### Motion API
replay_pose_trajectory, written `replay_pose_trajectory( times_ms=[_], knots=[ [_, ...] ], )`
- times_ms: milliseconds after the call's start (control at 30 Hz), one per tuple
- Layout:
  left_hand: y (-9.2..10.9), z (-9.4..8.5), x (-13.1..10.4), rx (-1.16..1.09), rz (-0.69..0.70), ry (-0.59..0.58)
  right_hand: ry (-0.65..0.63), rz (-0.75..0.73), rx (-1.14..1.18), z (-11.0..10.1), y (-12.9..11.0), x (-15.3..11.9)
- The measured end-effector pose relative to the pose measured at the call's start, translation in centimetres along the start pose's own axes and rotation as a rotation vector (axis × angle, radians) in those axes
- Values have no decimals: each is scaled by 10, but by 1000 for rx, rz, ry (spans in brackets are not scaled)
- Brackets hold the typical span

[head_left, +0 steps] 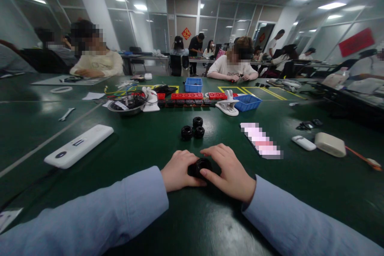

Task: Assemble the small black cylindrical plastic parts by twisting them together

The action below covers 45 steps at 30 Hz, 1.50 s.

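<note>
A black ring-shaped wheel (pixel 203 165) is on the green table (pixel 144 212), between my two hands. My left hand (pixel 180 170) is wrapped against its left side, thumb in front and fingers behind. From the right, my right hand (pixel 229 172) reaches over it, the thumb on the near rim and the fingers spread apart behind. A dark area lies under the wheel, too unclear to name. Just beyond my hands, three more black wheels (pixel 186 132) form a small cluster, one behind the other two.
A white power bank (pixel 79 146) lies left, a phone (pixel 259 140) right. Farther back are a metal bowl (pixel 127 111), white clips (pixel 228 104), red power strips (pixel 187 96) and blue baskets (pixel 247 103). People sit across the table.
</note>
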State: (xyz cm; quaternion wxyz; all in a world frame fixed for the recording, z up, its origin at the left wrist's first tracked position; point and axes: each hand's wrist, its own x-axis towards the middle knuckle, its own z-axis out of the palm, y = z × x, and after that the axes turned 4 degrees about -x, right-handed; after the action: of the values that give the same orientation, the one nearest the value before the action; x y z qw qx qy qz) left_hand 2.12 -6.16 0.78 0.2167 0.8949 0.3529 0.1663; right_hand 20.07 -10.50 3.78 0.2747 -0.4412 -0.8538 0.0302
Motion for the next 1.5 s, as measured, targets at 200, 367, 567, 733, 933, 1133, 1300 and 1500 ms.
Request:
replay_pose_trajectory(
  times_ms=[200,367,567,733,933,1133,1300,1500],
  knots=[
    [1,0,0,15,-9,-1,-19,-73,27,-2,-3,1],
    [2,-1,0,9,-11,1,-42,-54,47,-2,-4,2],
    [3,-2,0,-14,-11,-1,-61,-49,40,-4,-5,3],
    [3,-1,0,-8,-21,-3,-62,-58,19,-4,-7,3],
    [2,-1,0,-28,-26,-3,-39,-53,-10,-2,-9,3],
    [2,0,0,-19,-15,13,-20,-48,9,-1,-9,2],
    [2,0,0,-17,-23,1,-13,-77,37,-3,-10,2],
    [2,0,0,-14,-21,-12,-34,-109,50,-2,-11,2]
  ],
)
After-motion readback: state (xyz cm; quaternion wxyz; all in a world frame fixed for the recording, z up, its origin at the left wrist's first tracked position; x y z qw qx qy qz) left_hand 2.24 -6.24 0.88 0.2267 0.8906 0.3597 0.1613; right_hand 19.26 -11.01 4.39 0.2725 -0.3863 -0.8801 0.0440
